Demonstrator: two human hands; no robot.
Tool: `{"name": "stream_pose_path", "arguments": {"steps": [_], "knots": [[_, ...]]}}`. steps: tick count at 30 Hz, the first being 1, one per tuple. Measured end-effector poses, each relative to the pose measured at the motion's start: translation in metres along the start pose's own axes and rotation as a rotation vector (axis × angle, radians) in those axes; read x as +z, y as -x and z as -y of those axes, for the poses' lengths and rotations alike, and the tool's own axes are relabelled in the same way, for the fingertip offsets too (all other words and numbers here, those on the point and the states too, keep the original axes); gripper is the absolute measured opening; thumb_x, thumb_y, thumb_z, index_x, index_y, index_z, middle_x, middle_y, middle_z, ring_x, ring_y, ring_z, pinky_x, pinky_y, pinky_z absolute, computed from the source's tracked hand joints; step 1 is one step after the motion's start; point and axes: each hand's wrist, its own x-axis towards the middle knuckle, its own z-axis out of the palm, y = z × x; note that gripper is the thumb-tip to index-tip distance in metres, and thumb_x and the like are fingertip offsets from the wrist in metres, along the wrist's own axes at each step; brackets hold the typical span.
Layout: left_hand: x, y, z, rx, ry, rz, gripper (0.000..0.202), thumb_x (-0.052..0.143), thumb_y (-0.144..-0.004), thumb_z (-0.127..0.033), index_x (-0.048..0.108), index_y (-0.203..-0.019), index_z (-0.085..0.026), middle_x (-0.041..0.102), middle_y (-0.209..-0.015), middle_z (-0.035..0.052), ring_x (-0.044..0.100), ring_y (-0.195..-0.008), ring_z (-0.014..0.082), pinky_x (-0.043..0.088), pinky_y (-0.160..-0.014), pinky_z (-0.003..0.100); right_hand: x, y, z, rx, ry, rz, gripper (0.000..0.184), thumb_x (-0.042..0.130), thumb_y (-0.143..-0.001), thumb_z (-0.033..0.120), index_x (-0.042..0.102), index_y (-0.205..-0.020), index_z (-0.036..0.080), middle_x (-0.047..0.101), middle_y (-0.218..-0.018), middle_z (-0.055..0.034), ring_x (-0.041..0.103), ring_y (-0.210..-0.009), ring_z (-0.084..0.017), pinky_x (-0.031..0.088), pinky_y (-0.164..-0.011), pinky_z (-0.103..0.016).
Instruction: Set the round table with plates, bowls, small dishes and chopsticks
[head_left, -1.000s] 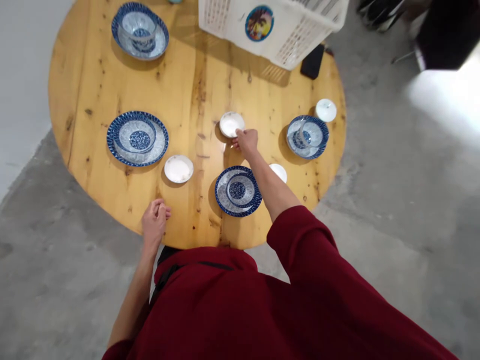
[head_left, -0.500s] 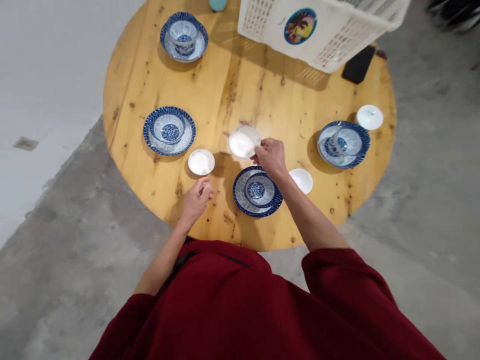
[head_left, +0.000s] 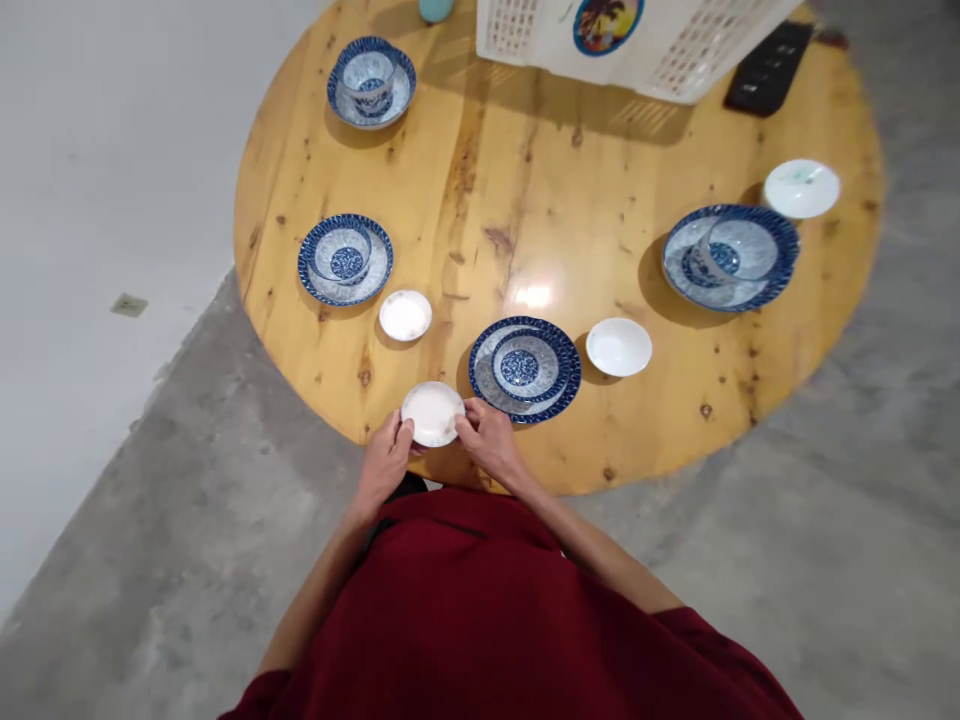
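Note:
Between my hands, near the table's front edge, is a small white bowl [head_left: 433,413]. My left hand [head_left: 388,458] grips its left rim, and my right hand [head_left: 489,437] pinches the right rim. Just beyond my right hand lies a blue-patterned plate [head_left: 551,404] with a blue-and-white bowl [head_left: 520,367] on it. A second small white bowl [head_left: 405,315] rests on the table ahead of my left hand. Another white bowl [head_left: 619,347] stands to the right of the plate.
The round wooden table [head_left: 555,240] also carries blue plates with bowls at far left [head_left: 371,84], left [head_left: 346,260] and right [head_left: 731,258]. One more white bowl [head_left: 802,189] is near the right edge. A white plastic basket [head_left: 551,35] and a black phone-like object [head_left: 769,70] are at the back.
The white bowl in my right hand has come down and left toward my body. My left hand, holding nothing before, now grips its other side. The view has shifted somewhat.

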Motion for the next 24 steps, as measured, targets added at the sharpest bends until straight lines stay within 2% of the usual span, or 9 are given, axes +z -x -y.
{"name": "stream_pose_path", "arguments": {"steps": [4,7,11,14,17,21,24], "knots": [[-0.007,0.011,0.008,-0.025,-0.018,-0.017,0.037,0.054,-0.092,-0.059,0.052,-0.09,-0.022,0.064,-0.074,0.0005,0.071,-0.065,0.0208,0.059,-0.064,0.033,0.012,0.012,0.002,0.017,-0.01,-0.001,0.024,0.049,-0.083,0.035,0.066,-0.087,0.018,0.067,-0.068,-0.0032,0.058,-0.06,-0.017,0.037,-0.062,-0.028],[-0.016,0.008,0.006,-0.002,-0.032,0.033,0.04,0.054,-0.09,-0.062,0.054,-0.093,-0.021,0.065,-0.075,0.0006,0.07,-0.066,0.0206,0.059,-0.064,0.033,0.013,0.017,0.008,0.029,-0.004,-0.035,0.02,0.051,-0.082,0.034,0.064,-0.084,0.019,0.066,-0.066,-0.0021,0.057,-0.061,-0.017,0.037,-0.061,-0.027],[-0.046,0.006,0.0,0.046,-0.077,0.13,0.038,0.053,-0.09,-0.06,0.055,-0.093,-0.022,0.067,-0.073,0.0014,0.071,-0.066,0.0216,0.058,-0.068,0.034,0.028,0.022,0.028,0.041,-0.068,-0.077,0.02,0.05,-0.084,0.032,0.065,-0.089,0.019,0.067,-0.069,-0.0017,0.061,-0.063,-0.017,0.042,-0.06,-0.025],[-0.091,0.012,0.001,0.114,-0.149,0.119,0.035,0.052,-0.09,-0.059,0.055,-0.089,-0.024,0.069,-0.071,0.0016,0.071,-0.066,0.022,0.055,-0.068,0.033,0.063,0.025,0.056,0.076,-0.15,-0.084,0.021,0.05,-0.085,0.03,0.065,-0.093,0.018,0.066,-0.066,-0.0007,0.062,-0.061,-0.017,0.044,-0.057,-0.024],[-0.151,0.021,0.009,0.165,-0.247,0.071,0.035,0.047,-0.092,-0.056,0.059,-0.091,-0.023,0.069,-0.067,0.0009,0.07,-0.064,0.0217,0.052,-0.068,0.032,0.116,0.026,0.092,0.117,-0.253,-0.071,0.017,0.05,-0.084,0.027,0.064,-0.091,0.018,0.064,-0.063,0.0005,0.062,-0.056,-0.015,0.045,-0.055,-0.023],[-0.231,0.031,0.024,0.163,-0.27,-0.006,0.041,0.046,-0.093,-0.057,0.063,-0.1,-0.021,0.068,-0.065,0.0003,0.069,-0.062,0.0217,0.052,-0.068,0.032,0.188,0.025,0.141,0.14,-0.41,-0.005,0.01,0.05,-0.083,0.024,0.059,-0.086,0.02,0.063,-0.061,0.0022,0.06,-0.05,-0.014,0.046,-0.05,-0.022],[-0.274,0.035,0.034,0.149,-0.234,-0.036,0.042,0.047,-0.091,-0.06,0.063,-0.096,-0.021,0.068,-0.065,0.0003,0.069,-0.061,0.0213,0.052,-0.066,0.031,0.224,0.023,0.168,0.112,-0.436,0.026,0.008,0.052,-0.083,0.024,0.058,-0.085,0.02,0.063,-0.059,0.003,0.059,-0.047,-0.013,0.044,-0.047,-0.021]]}}
